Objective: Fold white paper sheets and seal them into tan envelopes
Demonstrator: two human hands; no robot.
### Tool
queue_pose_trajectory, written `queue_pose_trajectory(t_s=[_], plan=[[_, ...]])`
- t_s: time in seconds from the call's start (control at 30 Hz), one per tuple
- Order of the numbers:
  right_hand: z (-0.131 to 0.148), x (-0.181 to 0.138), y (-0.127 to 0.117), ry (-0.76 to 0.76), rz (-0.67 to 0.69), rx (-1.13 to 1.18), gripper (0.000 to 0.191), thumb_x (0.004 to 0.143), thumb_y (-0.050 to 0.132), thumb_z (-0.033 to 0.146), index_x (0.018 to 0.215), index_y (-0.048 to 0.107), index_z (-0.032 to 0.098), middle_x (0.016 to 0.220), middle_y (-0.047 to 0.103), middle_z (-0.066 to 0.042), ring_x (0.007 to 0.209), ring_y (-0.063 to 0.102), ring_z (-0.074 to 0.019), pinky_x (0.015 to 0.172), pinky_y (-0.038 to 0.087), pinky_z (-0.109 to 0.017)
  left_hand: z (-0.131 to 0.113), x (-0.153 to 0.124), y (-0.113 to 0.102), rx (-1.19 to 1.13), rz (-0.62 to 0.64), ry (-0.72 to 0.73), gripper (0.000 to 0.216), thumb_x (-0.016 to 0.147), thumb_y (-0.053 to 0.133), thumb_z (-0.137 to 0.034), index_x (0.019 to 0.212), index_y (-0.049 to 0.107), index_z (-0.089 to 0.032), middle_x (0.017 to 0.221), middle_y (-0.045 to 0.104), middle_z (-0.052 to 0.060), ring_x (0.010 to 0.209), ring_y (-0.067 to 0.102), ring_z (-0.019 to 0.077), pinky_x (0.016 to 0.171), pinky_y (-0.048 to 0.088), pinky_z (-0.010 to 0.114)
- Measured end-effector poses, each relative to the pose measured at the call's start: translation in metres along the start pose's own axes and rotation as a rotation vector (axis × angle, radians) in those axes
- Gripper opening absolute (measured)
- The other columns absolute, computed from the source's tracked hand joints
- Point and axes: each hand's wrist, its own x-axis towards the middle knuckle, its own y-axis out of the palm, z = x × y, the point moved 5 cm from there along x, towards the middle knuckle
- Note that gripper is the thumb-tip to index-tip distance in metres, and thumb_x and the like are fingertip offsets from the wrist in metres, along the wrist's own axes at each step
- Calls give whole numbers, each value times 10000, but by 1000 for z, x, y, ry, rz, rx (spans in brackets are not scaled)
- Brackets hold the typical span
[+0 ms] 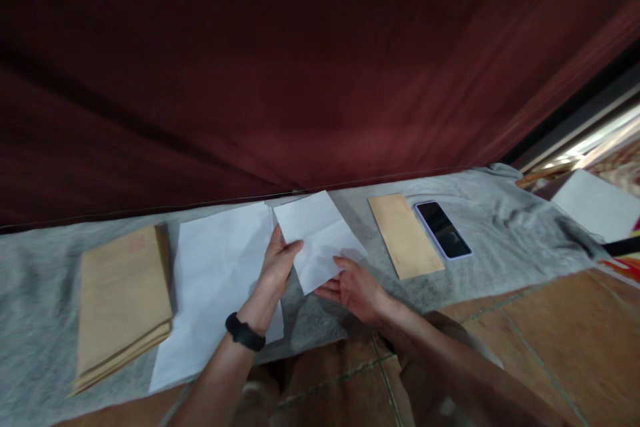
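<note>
A folded sheet of white paper (320,237) is held between both hands, slightly above the grey cloth. My left hand (278,260) grips its left edge, thumb on top and fingers underneath. At the lower right edge, my right hand (356,287) pinches it, thumb above and fingers below. Beneath my left wrist lies a stack of larger white sheets (215,280). To the right of the folded sheet, a single brown envelope (406,237) lies flat on the cloth.
A pile of brown envelopes (125,297) lies at the far left. Beside the single envelope rests a phone (443,230) in a pale purple case. Grey cloth (515,233) covers the surface, a dark red curtain (320,80) hangs behind, and tiled floor (565,333) shows in front.
</note>
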Motion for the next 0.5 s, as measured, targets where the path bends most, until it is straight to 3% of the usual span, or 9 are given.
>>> queue_pose_trajectory(t_s=[0.07, 0.13, 0.17, 0.23, 0.3, 0.37, 0.43, 0.5], plan=[[-7, -16, 11, 234, 322, -1, 578, 1044, 217, 416, 1234, 649, 83, 1237, 710, -192, 1048, 736, -224, 975, 551, -415, 4, 1, -2, 61, 28, -34, 771, 610, 776, -206, 1349, 555, -187, 962, 768, 41, 781, 710, 214, 718, 541, 313], [-4, -39, 21, 371, 682, -36, 528, 1032, 314, 435, 1263, 652, 102, 1272, 694, -190, 1075, 727, -219, 984, 537, -399, 9, 0, -2, 90, 74, -82, 772, 594, 769, -200, 1338, 565, -174, 923, 769, 38, 733, 700, 207, 685, 528, 304], [1, -49, 23, 386, 823, -62, 484, 1015, 388, 425, 1288, 644, 117, 1304, 678, -184, 1118, 709, -224, 996, 529, -400, 10, -2, -1, 95, 95, -100, 763, 589, 766, -196, 1326, 573, -169, 921, 770, 39, 727, 698, 204, 686, 525, 302], [15, -55, 21, 285, 894, -97, 460, 975, 495, 417, 1298, 641, 124, 1323, 665, -185, 1156, 691, -242, 1014, 519, -419, 13, -6, 3, 92, 129, -120, 744, 585, 753, -186, 1308, 578, -165, 929, 770, 39, 737, 700, 203, 706, 525, 302], [30, -40, 9, 47, 680, -165, 460, 971, 492, 415, 1281, 647, 114, 1286, 686, -188, 1119, 705, -254, 1005, 529, -443, 15, -10, 6, 108, 142, -132, 716, 588, 738, -177, 1286, 580, -157, 902, 765, 33, 726, 695, 200, 699, 522, 299], [44, -20, -12, -256, 263, -384, 449, 990, 436, 396, 1283, 644, 127, 1240, 713, -164, 1075, 715, -246, 994, 543, -448, 18, -11, 7, 141, 139, -139, 681, 592, 723, -175, 1258, 585, -151, 861, 755, 25, 692, 682, 196, 669, 518, 296], [50, -7, -29, -490, -110, -801, 429, 994, 434, 350, 1327, 627, 160, 1340, 664, -143, 1225, 638, -251, 1077, 492, -454, 20, -11, 8, 174, 133, -116, 645, 596, 712, -173, 1230, 598, -154, 868, 750, 28, 705, 681, 203, 675, 526, 305], [44, 3, -34, -620, -288, -1191, 473, 1015, 400, 313, 1434, 542, 147, 1485, 544, -149, 1382, 505, -261, 1170, 400, -474, 22, -9, 6, 208, 113, -47, 621, 599, 705, -158, 1213, 615, -171, 916, 751, 37, 770, 691, 219, 729, 544, 329]])
